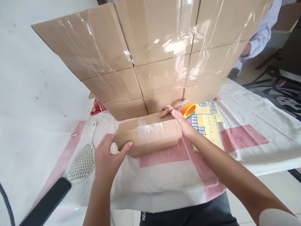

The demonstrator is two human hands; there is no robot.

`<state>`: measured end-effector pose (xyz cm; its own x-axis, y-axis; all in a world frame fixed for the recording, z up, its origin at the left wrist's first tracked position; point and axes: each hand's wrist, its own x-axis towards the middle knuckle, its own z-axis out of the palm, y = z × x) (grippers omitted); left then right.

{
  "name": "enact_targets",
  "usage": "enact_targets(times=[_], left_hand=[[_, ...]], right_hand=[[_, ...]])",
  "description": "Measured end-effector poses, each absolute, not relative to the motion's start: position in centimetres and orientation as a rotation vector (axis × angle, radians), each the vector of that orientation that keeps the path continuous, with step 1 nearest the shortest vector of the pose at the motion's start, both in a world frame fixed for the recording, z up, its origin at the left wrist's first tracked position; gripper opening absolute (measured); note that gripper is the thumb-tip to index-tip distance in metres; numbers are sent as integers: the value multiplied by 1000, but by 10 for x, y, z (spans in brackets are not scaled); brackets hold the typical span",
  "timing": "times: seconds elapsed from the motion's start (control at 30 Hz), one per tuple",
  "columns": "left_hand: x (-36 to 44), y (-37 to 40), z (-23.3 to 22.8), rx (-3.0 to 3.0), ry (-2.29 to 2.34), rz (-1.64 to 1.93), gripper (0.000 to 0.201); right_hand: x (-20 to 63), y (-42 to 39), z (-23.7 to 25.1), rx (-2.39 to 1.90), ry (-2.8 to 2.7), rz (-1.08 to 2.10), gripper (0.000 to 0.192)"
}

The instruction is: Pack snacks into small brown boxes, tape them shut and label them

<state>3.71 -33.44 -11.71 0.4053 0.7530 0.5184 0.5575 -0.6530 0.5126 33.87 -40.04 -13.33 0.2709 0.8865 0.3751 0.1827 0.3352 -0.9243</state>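
Cardboard parcel (147, 134) – glossy tape wrap; cloth table cover (239, 123) – matt; plastic skimmer (81, 163), perforated.

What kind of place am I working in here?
Likely a home packing spot, not a warehouse: a cloth-covered table, a slotted kitchen spoon, and a taped cardboard sheet that both hands are folding.
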Motion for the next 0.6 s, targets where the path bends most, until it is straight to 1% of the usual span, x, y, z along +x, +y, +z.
enact_targets(times=[0.03,0.07,0.1,0.13,0.2,0.27,0.33,0.43,0.53,0.6], left_hand=[[43,-334,-114,2364,1223,1121,68],[48,-334,-113,2384,1231,1127,73],[52,-336,-112,2465,1182,1094,68],[56,-338,-112,2585,1093,1029,59],[62,-344,-114,2804,897,847,46],[69,-349,-116,2877,803,721,48],[77,-354,-117,2864,847,700,53],[91,-359,-116,2832,941,735,55],[101,-371,-122,2848,1027,904,54],[105,-387,-132,2819,1006,1122,46]], right_hand=[[338,-403,-135,-1180,-1251,634,66],[340,-407,-137,-1209,-1275,609,66],[343,-414,-139,-1233,-1279,564,65],[349,-421,-142,-1250,-1241,497,62],[364,-436,-148,-1307,-1041,334,53],[380,-444,-157,-1440,-762,219,43],[392,-441,-169,-1610,-655,233,36],[396,-422,-188,-1725,-743,290,32],[396,-411,-194,-1739,-707,164,31],[399,-423,-185,-1706,-709,46,33]])
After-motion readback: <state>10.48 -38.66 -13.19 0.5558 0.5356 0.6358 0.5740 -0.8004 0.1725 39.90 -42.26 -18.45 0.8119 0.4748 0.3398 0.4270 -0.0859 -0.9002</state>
